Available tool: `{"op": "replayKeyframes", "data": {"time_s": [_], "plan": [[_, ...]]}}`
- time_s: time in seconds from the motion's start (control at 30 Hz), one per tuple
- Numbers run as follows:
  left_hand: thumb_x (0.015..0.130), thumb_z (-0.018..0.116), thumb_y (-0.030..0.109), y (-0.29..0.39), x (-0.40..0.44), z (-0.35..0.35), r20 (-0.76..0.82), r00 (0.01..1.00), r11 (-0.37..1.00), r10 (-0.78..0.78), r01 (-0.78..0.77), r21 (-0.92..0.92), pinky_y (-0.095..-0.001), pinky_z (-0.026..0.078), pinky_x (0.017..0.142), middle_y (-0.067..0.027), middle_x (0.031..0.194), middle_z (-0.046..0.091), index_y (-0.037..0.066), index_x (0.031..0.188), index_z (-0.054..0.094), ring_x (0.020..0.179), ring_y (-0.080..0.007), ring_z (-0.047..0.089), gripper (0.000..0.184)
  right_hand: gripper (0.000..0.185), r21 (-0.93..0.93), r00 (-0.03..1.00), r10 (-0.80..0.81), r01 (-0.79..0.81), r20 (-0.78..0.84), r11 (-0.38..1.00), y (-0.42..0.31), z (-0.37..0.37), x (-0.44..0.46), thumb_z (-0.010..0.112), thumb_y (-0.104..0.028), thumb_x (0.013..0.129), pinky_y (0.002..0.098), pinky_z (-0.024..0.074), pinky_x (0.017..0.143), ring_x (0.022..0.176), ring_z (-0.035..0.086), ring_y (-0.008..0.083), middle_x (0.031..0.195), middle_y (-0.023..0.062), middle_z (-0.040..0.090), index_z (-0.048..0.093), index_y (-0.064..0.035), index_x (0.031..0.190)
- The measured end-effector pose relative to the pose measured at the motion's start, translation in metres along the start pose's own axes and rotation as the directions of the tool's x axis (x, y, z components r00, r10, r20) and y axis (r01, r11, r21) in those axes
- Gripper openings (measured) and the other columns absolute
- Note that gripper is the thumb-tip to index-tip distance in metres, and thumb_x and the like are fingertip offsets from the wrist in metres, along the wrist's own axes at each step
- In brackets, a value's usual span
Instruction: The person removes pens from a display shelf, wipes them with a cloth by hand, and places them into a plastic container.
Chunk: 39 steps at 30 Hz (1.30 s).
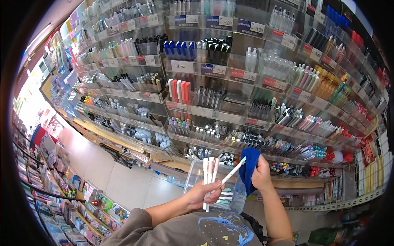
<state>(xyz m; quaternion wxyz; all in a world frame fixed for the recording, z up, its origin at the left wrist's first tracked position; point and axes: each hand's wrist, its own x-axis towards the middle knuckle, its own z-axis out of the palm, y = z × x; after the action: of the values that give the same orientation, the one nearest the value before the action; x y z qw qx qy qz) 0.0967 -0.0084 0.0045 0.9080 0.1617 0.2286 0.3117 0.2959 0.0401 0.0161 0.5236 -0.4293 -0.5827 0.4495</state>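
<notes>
My left hand [202, 194] is closed around several white pens [210, 171] with pale pink parts, held upright in a loose bunch. One more white pen [232, 172] slants up to the right out of the same hand. Its far end meets a dark blue cloth [249, 166], which my right hand [261, 174] grips. The cloth drapes over the pen's tip and hangs below it. Beneath my hands is a clear plastic box [193, 177] with several more pens [225, 196] in it, some with green parts. My fingers partly cover the box's contents.
A tiered clear display rack [205, 110] full of pens rises in front of me, with price labels along its shelves. Shelves of packaged goods [78, 205] stand at the lower left beside a tiled floor [119, 174]. A white wire rack [353, 201] is at the right.
</notes>
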Motion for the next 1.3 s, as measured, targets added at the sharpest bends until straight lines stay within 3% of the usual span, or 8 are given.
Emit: {"op": "replayKeyframes", "data": {"time_s": [0.2, 0.3, 0.53, 0.7, 0.87, 1.0, 1.17, 1.3], "plan": [[0.092, 0.042, 0.023, 0.0, 0.002, -0.005, 0.135, 0.984, 0.984, -0.112, 0.129, -0.123, -0.0184, 0.025, 0.035, 0.0029, 0.049, 0.038, 0.003, 0.087, 0.046, 0.036, -0.0037, 0.031, 0.021, 0.017, 0.5, 0.969, 0.236, -0.241, 0.074, 0.832, -0.008, -0.002, -0.003, 0.05, -0.01, 0.086, 0.0216, 0.0454, 0.062, 0.073, 0.057, 0.0104, 0.086, 0.0072, 0.061, 0.055, -0.0024, 0.1], [0.092, 0.041, 0.024, -0.002, 0.002, -0.007, 0.147, 0.98, 0.977, -0.133, 0.154, -0.148, -0.018, 0.025, 0.035, 0.003, 0.049, 0.038, 0.003, 0.087, 0.046, 0.035, -0.0036, 0.031, 0.021, 0.016, 0.539, 0.964, 0.247, -0.259, 0.096, 0.802, -0.006, -0.003, -0.004, 0.049, -0.012, 0.087, 0.0216, 0.0458, 0.06, 0.071, 0.057, 0.0107, 0.086, 0.0068, 0.061, 0.056, -0.0027, 0.098], [0.092, 0.041, 0.023, -0.002, -0.004, -0.009, 0.137, 0.984, 0.987, -0.116, 0.129, -0.09, -0.0177, 0.025, 0.035, 0.0033, 0.049, 0.038, 0.003, 0.087, 0.047, 0.035, -0.0036, 0.031, 0.021, 0.011, 0.546, 0.958, 0.232, -0.105, -0.169, 0.831, -0.018, -0.009, 0.008, 0.049, -0.014, 0.087, 0.0202, 0.0429, 0.049, 0.057, 0.052, 0.0083, 0.072, 0.001, 0.056, 0.054, -0.0049, 0.089], [0.091, 0.042, 0.023, -0.001, -0.004, -0.01, 0.142, 0.988, 0.99, -0.067, 0.083, -0.111, -0.0182, 0.025, 0.036, 0.003, 0.05, 0.039, 0.003, 0.088, 0.048, 0.036, -0.0038, 0.031, 0.021, 0.009, 0.562, 0.957, 0.232, -0.097, -0.174, 0.822, -0.018, -0.012, 0.008, 0.048, -0.012, 0.087, 0.0195, 0.0415, 0.048, 0.057, 0.052, 0.0077, 0.071, 0.0009, 0.056, 0.054, -0.0057, 0.089], [0.092, 0.041, 0.024, 0.001, 0.0, -0.014, 0.204, 0.978, 0.998, 0.031, -0.018, -0.065, -0.0184, 0.028, 0.039, -0.004, 0.062, 0.046, 0.004, 0.093, 0.048, 0.042, -0.0059, 0.034, 0.021, 0.009, 0.389, 0.934, 0.356, -0.343, 0.039, 0.855, -0.015, -0.001, -0.003, 0.05, -0.007, 0.085, 0.0189, 0.0416, 0.051, 0.06, 0.052, 0.006, 0.075, 0.0002, 0.057, 0.053, -0.0051, 0.093], [0.092, 0.041, 0.024, 0.001, 0.005, -0.015, 0.09, 0.992, 0.996, 0.088, -0.086, -0.024, -0.0182, 0.031, 0.041, -0.0113, 0.083, 0.053, 0.004, 0.093, 0.048, 0.045, -0.007, 0.037, 0.021, 0.012, 0.217, 0.932, 0.256, -0.313, 0.255, 0.925, -0.003, 0.015, -0.018, 0.054, -0.006, 0.082, 0.0182, 0.0397, 0.052, 0.062, 0.05, 0.0041, 0.076, -0.0028, 0.055, 0.053, -0.0054, 0.094], [0.091, 0.043, 0.023, 0.002, 0.005, -0.018, 0.108, 0.989, 0.995, 0.097, -0.097, -0.009, -0.0181, 0.031, 0.042, -0.0124, 0.094, 0.052, 0.004, 0.091, 0.05, 0.046, -0.0076, 0.039, 0.021, 0.011, 0.273, 0.929, 0.258, -0.328, 0.264, 0.904, 0.006, 0.015, -0.021, 0.055, -0.007, 0.082, 0.0171, 0.0407, 0.054, 0.064, 0.052, 0.0042, 0.078, -0.002, 0.057, 0.054, -0.0039, 0.092], [0.09, 0.046, 0.023, 0.005, 0.005, -0.019, 0.075, 0.987, 0.989, 0.144, -0.147, 0.028, -0.0182, 0.032, 0.043, -0.0115, 0.098, 0.051, 0.004, 0.091, 0.051, 0.047, -0.0079, 0.039, 0.02, 0.011, 0.37, 0.885, 0.407, -0.464, 0.225, 0.805, -0.004, 0.014, -0.019, 0.055, -0.012, 0.085, 0.0156, 0.0399, 0.051, 0.06, 0.052, 0.0037, 0.075, -0.0014, 0.059, 0.057, -0.0042, 0.092]]}}
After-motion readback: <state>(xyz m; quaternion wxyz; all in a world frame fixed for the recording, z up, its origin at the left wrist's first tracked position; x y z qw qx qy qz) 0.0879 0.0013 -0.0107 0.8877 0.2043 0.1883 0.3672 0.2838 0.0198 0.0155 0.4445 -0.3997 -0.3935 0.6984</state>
